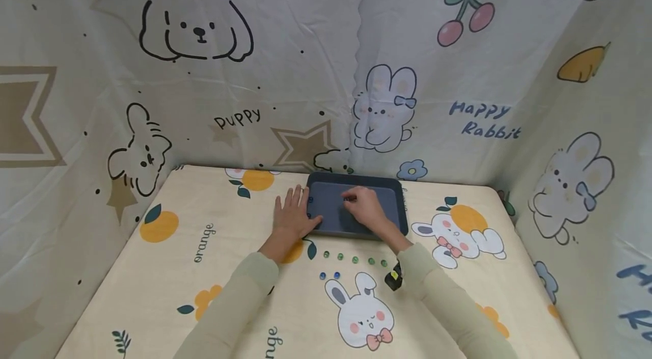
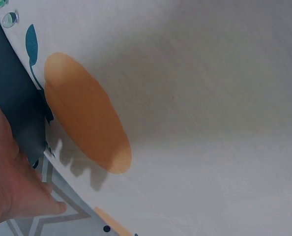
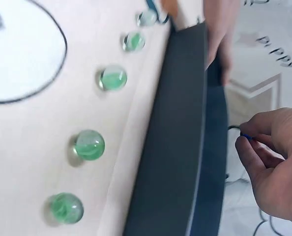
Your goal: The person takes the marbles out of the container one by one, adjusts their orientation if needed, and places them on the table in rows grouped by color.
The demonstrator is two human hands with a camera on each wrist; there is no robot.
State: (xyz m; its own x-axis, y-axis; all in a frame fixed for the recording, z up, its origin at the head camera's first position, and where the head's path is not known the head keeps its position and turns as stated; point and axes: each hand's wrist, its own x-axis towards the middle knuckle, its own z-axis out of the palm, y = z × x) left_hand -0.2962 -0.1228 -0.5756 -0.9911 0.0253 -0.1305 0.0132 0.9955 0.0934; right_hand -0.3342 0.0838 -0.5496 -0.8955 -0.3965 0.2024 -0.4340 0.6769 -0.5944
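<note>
A dark grey rectangular tray (image 1: 331, 229) lies near the far edge of the table. My left hand (image 1: 292, 217) rests on its left rim with fingers spread and thumb over the near corner; the left wrist view shows only part of this hand (image 2: 13, 182). Above the tray, my right hand (image 1: 365, 207) pinches a small blue marble (image 3: 246, 136) between thumb and fingertips, mostly hidden by them. Small dark spots, likely marbles, show inside the tray beside the left hand. In front of the tray, several green marbles (image 1: 355, 260) form a row, with two blue marbles (image 1: 322, 276) nearer me.
A small black object with a yellow mark (image 1: 394, 277) is by the right wrist. A printed cloth (image 1: 229, 285) covers the table, and patterned curtains (image 1: 305, 76) stand behind and at both sides.
</note>
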